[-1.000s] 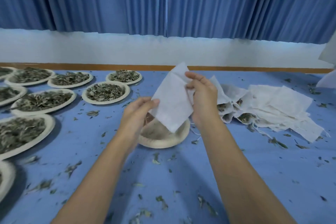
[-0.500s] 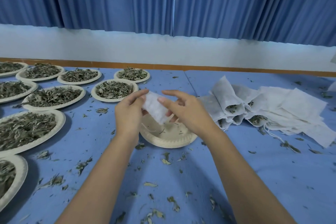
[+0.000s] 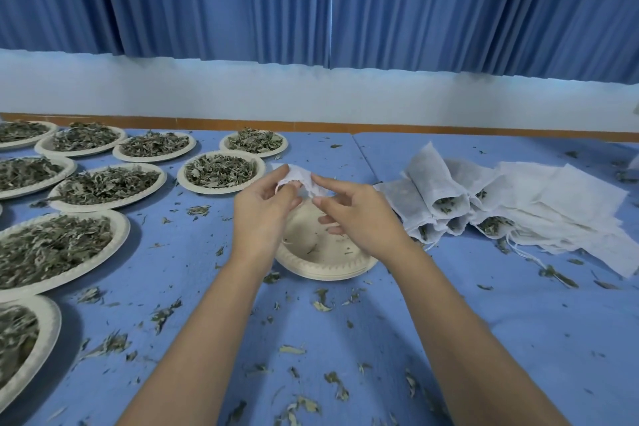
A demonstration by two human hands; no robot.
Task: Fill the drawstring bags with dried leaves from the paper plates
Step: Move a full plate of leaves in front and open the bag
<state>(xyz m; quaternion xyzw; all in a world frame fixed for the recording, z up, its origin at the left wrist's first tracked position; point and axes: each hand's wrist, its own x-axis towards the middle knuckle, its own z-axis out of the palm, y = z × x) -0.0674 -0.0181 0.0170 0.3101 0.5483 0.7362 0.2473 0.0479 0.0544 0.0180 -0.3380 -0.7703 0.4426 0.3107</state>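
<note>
The drawstring bag (image 3: 304, 180), held up a second ago as a flat white sheet between the hands, is now gathered into a small crumpled band, and both hands have come lower and closer together over the empty plate (image 3: 321, 271). The left hand (image 3: 262, 214) pinches the bag's left end between thumb and forefinger, with a loop of its edge showing at the fingertips. The right hand (image 3: 359, 221) pinches the right end the same way, its other fingers loosely curled beneath and holding nothing. The bag's long axis runs left to right between the two pinches, above the far rim of the empty plate; whether its mouth is already open I cannot tell. It looks as if the person is working the mouth apart, so filling has not begun on this bag. The nearest full plate (image 3: 182, 179), heaped with dried leaves (image 3: 221, 171), lies just beyond and to the left of the bag, so the left hand is the nearer one. Reaching for leaves would likely mean the right hand keeping the bag open alone. Filled bags (image 3: 428, 183) lie in a heap to the right on the blue table (image 3: 484, 322), with flat bags (image 3: 567, 197) beyond them.
</note>
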